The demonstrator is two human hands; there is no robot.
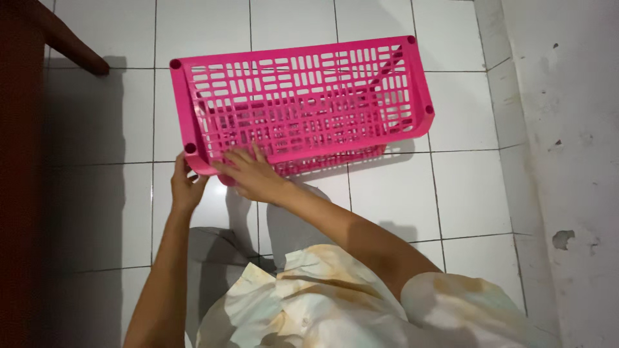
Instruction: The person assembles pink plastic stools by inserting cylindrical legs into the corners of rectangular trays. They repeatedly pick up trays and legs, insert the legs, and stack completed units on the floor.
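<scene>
- On a white tiled floor (464, 193), seen from above, a bright pink plastic basket (303, 103) with slotted walls lies tipped so its open side faces the camera.
- Small round sockets mark the basket's corners, and a diagonal brace crosses its right end.
- The left hand (185, 187) grips the basket's near left corner from below, fingers curled around the rim, thumb against the outside.
- The right hand (253, 174) reaches across from the right and rests flat on the basket's near lower edge, fingers (240, 156) spread apart over the slotted plastic.
- Both forearms extend up from the bottom of the view; the person wears a pale, cream-and-tan patterned garment (309, 303).
- A dark wooden piece of furniture (26, 161) fills the left edge, with one slanted leg at the top left, well apart from the basket.
- A scuffed white wall (567, 129) runs down the right side.
</scene>
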